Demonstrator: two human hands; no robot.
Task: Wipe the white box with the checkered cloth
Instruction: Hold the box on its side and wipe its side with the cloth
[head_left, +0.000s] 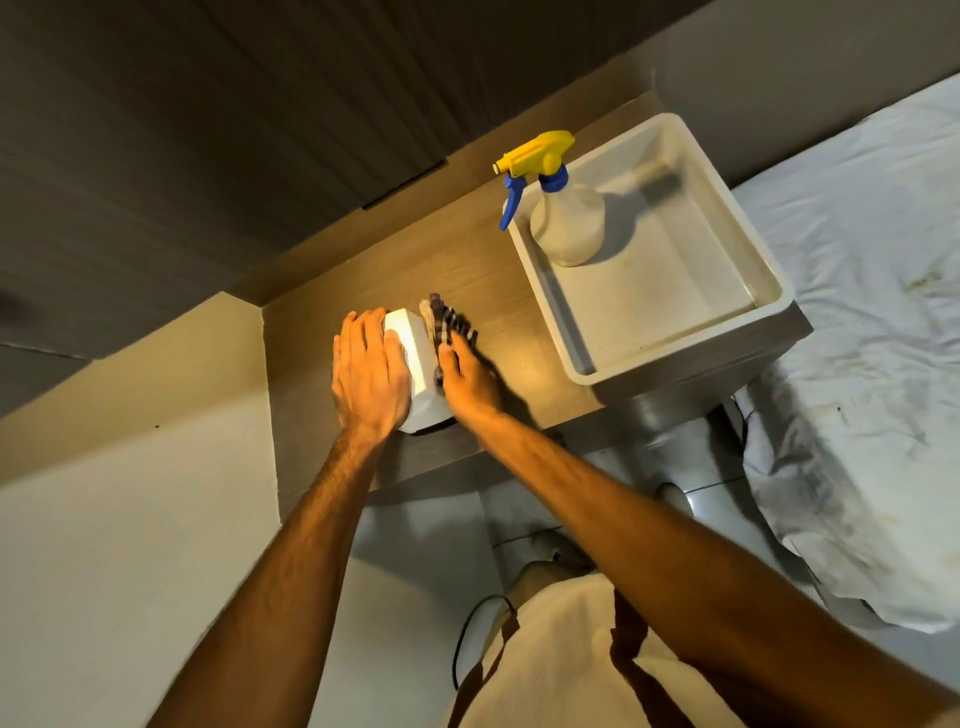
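Observation:
A small white box (420, 364) stands on the wooden tabletop (509, 322), near its front left. My left hand (369, 371) lies flat over the box's left side and top, holding it in place. My right hand (467, 382) presses the dark-and-white checkered cloth (449, 322) against the box's right side. The cloth sticks out beyond my fingertips toward the back. Part of the cloth is hidden under my right hand.
A white plastic tub (748, 244) sits at the table's right end, with a spray bottle (563, 218) with a yellow and blue trigger standing inside it. A bed with a white sheet (872, 322) lies to the right. A wall (130, 156) runs behind and left.

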